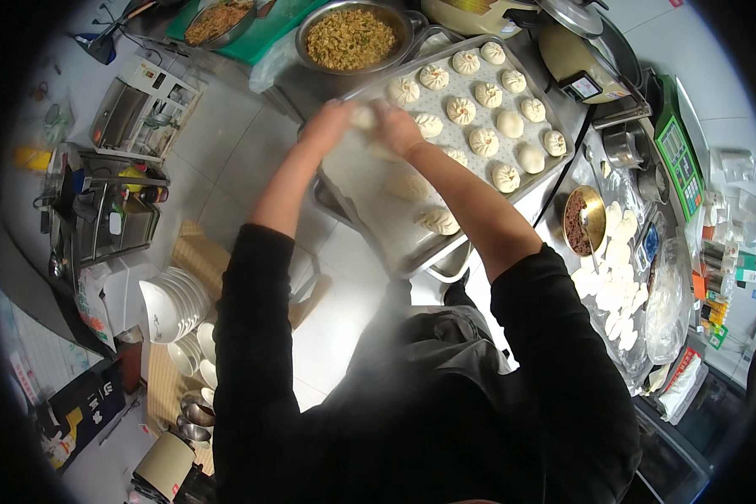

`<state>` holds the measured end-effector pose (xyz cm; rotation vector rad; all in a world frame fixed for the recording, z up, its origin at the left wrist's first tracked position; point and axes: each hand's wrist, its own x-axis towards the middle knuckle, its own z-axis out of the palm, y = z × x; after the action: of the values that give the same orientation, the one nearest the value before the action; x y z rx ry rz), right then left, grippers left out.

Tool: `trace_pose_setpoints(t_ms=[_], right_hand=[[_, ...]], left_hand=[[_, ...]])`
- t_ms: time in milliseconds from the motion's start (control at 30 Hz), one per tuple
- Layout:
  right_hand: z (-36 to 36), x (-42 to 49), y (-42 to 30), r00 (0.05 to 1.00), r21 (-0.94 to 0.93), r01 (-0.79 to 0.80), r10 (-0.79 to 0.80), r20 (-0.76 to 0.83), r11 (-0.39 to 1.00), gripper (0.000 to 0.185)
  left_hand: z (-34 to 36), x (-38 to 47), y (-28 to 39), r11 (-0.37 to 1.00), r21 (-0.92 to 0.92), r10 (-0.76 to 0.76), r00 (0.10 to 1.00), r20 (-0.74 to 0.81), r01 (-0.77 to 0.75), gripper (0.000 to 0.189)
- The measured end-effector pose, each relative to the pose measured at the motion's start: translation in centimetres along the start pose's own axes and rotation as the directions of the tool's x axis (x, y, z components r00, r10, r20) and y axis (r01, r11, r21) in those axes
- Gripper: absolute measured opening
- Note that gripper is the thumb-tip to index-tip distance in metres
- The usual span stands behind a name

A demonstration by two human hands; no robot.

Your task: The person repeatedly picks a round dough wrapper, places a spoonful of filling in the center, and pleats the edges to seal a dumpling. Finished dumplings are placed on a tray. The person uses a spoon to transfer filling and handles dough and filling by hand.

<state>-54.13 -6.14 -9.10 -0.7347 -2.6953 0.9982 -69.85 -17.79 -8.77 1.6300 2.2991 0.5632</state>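
A metal tray [409, 268] with a perforated white liner holds rows of pleated dough buns [483, 142] and a few smooth round ones [509, 124]. Over the tray's far left part, my left hand [329, 126] and my right hand [398, 129] hold one pale bun [363, 118] between them; the fingers are blurred. My right forearm passes over part of the tray and hides some of what lies there. Closer to me, a pleated bun [440, 222] lies near the tray's near edge. Haze blurs the tray's left part.
Beyond the tray stand a steel bowl of chopped filling [351, 39] and rice cookers [583, 60]. At right are a bowl of dark filling [576, 223], flat dough rounds [617, 252] and a green scale [679, 157]. Stacked plates [173, 305] stand at left.
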Motion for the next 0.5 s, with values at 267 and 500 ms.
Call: trace_pose_setpoints(t_ms=[267,500], right_hand=[[0.9,2.1,1.7,0.997,-0.074,0.071,-0.07,0.011,0.995,0.061],[1.3,2.3,2.6,0.986,-0.047,-0.107,0.112,0.124,0.993,0.054]], left_hand=[[2.0,0.5,-1.7,0.992,0.121,0.028,0.999,-0.038,-0.023,0.03],[3.2,0.1,-1.5,0.989,0.144,0.048,0.996,-0.074,-0.037,0.032]])
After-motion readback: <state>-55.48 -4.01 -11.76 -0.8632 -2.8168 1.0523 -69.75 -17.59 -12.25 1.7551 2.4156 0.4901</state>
